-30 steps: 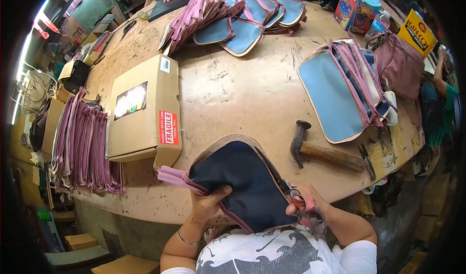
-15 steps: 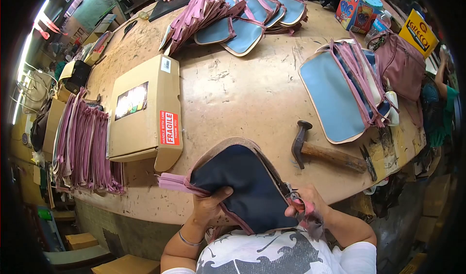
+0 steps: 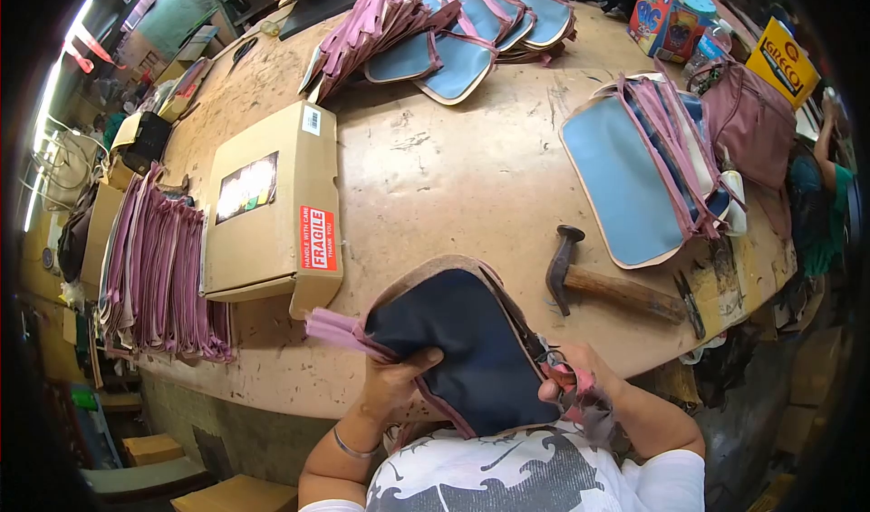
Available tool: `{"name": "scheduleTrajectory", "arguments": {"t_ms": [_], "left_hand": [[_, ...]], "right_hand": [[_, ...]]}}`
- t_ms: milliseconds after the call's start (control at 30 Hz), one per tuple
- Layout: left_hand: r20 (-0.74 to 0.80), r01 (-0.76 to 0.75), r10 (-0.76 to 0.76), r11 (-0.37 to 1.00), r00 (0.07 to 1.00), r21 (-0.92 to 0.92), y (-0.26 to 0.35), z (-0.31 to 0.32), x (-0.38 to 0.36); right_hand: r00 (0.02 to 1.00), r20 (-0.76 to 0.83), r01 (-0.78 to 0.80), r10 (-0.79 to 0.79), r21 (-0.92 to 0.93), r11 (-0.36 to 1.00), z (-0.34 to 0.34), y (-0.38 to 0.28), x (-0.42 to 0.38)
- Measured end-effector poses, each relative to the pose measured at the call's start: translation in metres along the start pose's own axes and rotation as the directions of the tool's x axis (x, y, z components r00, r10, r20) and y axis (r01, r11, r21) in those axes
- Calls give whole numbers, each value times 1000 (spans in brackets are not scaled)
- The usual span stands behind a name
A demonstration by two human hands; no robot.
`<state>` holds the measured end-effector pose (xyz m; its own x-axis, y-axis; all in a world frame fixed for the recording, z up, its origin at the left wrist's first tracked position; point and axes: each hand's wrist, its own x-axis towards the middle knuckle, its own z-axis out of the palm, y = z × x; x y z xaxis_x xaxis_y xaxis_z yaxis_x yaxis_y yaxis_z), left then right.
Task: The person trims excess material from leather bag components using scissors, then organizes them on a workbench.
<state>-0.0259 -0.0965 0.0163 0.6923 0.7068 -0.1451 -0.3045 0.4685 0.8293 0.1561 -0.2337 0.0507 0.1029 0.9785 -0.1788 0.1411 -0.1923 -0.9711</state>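
Observation:
A dark navy bag panel (image 3: 458, 344) with a tan border and pink edging is held up in front of my chest, at the table's near edge. My left hand (image 3: 399, 383) is closed on its left side, thumb lying on the navy face. A pink zipper strip (image 3: 335, 328) sticks out to the left above that hand. My right hand (image 3: 580, 376) is closed round scissors (image 3: 546, 356) whose handles are wrapped in reddish cloth. Their blades point up along the panel's right border, partly hidden by it.
A hammer (image 3: 616, 293) and small snips (image 3: 689, 305) lie to the right. Blue panels with pink zippers (image 3: 625, 186) are stacked behind them, with more panels (image 3: 458, 66) at the back. On the left stand a cardboard box (image 3: 258, 240) and a row of pink-edged pieces (image 3: 168, 276).
The navy panel and both my hands have shifted slightly right, the scissors still along its right border. Across the table, another person's hands now hold a flat piece above the dark mat.

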Motion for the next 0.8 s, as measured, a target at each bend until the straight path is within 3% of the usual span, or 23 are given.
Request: {"name": "scheduleTrajectory", "arguments": {"t_ms": [67, 167, 233, 300, 400, 433, 533, 633, 733, 800], "left_hand": [[-52, 32, -29, 997, 998, 64, 6, 3, 5], [-28, -297, 306, 938, 951, 181, 14, 13, 19], [33, -485, 507, 800, 861, 353, 27, 8, 32], [153, -609, 647, 574, 747, 548, 42, 5, 45], [438, -545, 330, 410, 836, 731, 65, -9, 53], [440, -574, 382, 396, 813, 717, 72, 15, 53], [592, -663, 314, 209, 742, 719, 82, 36, 58], [681, -738, 290, 207, 673, 642, 79, 41, 63], [632, -705, 316, 376, 708, 602, 73, 36, 64], [611, -689, 323, 412, 723, 597, 72, 35, 62]], "right_hand": [[999, 6, -44, 44, 19, 999, -1, -3, 1], [997, 26, -67, 67, 2, 998, 0, -10, 7], [984, 94, -150, 152, -21, 988, -2, -20, 7], [983, 109, -146, 148, -29, 989, -1, -18, 8], [997, 63, -44, 46, -42, 998, 4, 2, 7], [998, 57, -29, 31, -37, 999, 5, 4, 7], [995, 85, -57, 57, -3, 998, 3, 2, 9], [996, 76, -48, 45, 34, 998, 2, 1, 9], [987, 119, -102, 105, -34, 994, -2, -10, 7], [990, 122, -70, 77, -55, 996, -2, -7, 8]]}}
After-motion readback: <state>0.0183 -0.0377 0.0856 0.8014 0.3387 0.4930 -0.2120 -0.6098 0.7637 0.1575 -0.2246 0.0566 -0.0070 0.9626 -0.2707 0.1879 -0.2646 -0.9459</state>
